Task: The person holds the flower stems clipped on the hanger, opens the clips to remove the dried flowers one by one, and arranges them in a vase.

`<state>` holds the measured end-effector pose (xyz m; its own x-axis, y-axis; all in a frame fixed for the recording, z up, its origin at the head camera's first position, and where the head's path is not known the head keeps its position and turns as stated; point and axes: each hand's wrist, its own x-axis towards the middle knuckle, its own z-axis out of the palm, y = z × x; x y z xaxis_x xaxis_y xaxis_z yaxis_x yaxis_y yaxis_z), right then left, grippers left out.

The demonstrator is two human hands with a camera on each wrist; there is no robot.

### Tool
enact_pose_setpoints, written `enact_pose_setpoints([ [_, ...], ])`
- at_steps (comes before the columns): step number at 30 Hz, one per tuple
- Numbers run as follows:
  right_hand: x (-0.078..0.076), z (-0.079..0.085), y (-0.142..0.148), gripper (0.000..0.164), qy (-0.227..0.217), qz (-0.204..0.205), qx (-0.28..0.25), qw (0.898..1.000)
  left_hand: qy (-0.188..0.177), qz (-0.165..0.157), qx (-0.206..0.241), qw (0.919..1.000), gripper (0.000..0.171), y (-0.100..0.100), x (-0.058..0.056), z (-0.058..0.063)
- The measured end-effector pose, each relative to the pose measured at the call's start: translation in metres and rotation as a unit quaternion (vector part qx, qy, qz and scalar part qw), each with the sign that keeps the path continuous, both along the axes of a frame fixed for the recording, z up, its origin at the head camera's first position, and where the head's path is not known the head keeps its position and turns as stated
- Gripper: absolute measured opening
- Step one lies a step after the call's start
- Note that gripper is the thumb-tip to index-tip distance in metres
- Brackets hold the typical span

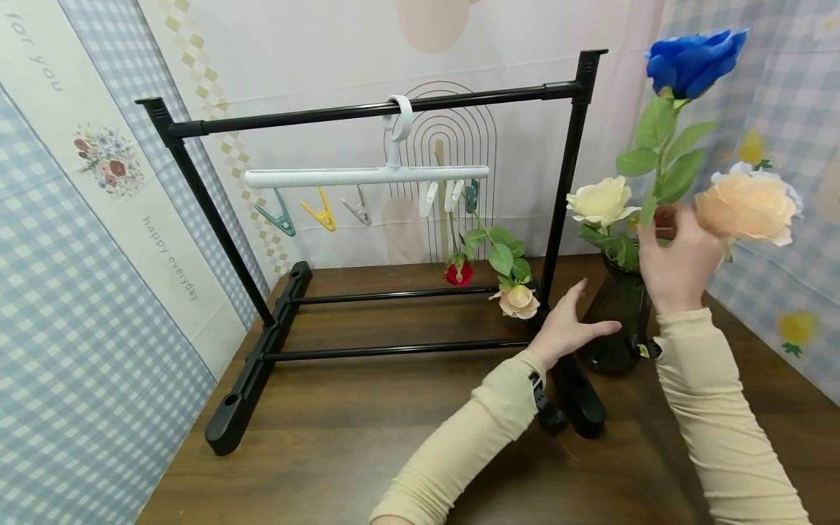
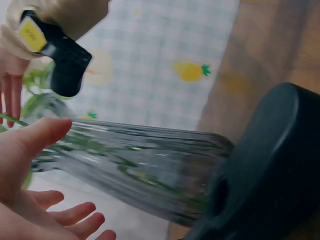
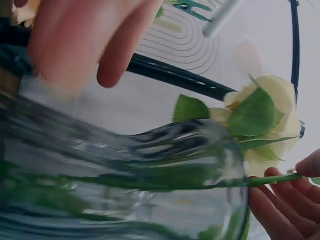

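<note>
Head view has your right hand (image 1: 684,259) pinching one stem (image 3: 272,179), apparently the blue rose's (image 1: 695,62), at one vase's (image 1: 613,317) mouth; your left hand (image 1: 569,328), released, spreads beside it. Two roses (image 1: 518,301) hang upside down from one hanger (image 1: 354,176) with six clips (image 1: 321,213).

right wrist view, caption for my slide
A right hand pinches a thin green stem running into a tinted glass vase, beside a cream rose.

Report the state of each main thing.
Right hand: pinching a stem
Left hand: open, holding nothing
Vase: upright, holding stems
Rack: standing
Hanger: hooked over the rack
Yellow clip: hanging, holding nothing
Red rose: hanging head-down
Hanging peach rose: head-down
Blue rose: head up
Cream rose: head up
</note>
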<state>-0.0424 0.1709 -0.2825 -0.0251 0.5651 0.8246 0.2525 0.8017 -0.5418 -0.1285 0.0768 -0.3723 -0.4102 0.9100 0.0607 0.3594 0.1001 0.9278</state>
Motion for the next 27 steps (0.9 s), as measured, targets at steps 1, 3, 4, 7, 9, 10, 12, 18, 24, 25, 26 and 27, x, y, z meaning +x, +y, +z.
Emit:
enact_pose_setpoints([
  [1, 0.000, -0.003, 0.000, 0.026, -0.006, -0.004, 0.007, 1.000, 0.002, 0.005, -0.002, 1.0000, 0.079, 0.003, 0.002, -0.002],
  [3, 0.001, -0.010, -0.001, 0.026, -0.018, -0.009, 0.012, 1.000, 0.009, 0.016, -0.006, 0.9998, 0.079, 0.007, 0.005, -0.006],
  [4, 0.002, -0.013, -0.002, 0.027, -0.028, -0.012, 0.013, 0.999, 0.013, 0.020, -0.007, 0.9997, 0.079, 0.008, 0.006, -0.009],
  [7, 0.006, -0.023, -0.004, 0.027, -0.058, -0.029, 0.023, 0.998, 0.041, 0.032, -0.009, 0.9986, 0.077, 0.011, 0.010, -0.015],
  [9, 0.008, -0.029, -0.005, 0.027, -0.074, -0.040, 0.026, 0.996, 0.064, 0.037, -0.009, 0.9972, 0.076, 0.013, 0.011, -0.019],
  [10, 0.009, -0.032, -0.006, 0.027, -0.082, -0.045, 0.028, 0.995, 0.077, 0.039, -0.009, 0.9963, 0.075, 0.014, 0.012, -0.021],
  [12, 0.010, -0.038, -0.006, 0.027, -0.094, -0.048, 0.031, 0.994, 0.100, 0.042, -0.010, 0.9941, 0.073, 0.017, 0.013, -0.024],
  [18, 0.007, -0.047, -0.007, 0.028, -0.124, -0.015, 0.020, 0.992, 0.133, 0.059, -0.014, 0.9892, 0.072, 0.023, 0.012, -0.026],
  [24, 0.006, -0.050, -0.005, 0.032, -0.153, 0.006, 0.027, 0.988, 0.148, 0.064, -0.023, 0.9866, 0.070, 0.025, 0.009, -0.028],
  [25, 0.006, -0.051, -0.004, 0.032, -0.156, 0.009, 0.029, 0.987, 0.150, 0.063, -0.025, 0.9864, 0.070, 0.026, 0.009, -0.028],
  [26, 0.006, -0.051, -0.004, 0.032, -0.157, 0.012, 0.029, 0.987, 0.151, 0.064, -0.028, 0.9860, 0.070, 0.026, 0.008, -0.028],
  [27, 0.006, -0.051, -0.004, 0.032, -0.158, 0.015, 0.028, 0.987, 0.154, 0.064, -0.031, 0.9855, 0.070, 0.026, 0.008, -0.028],
])
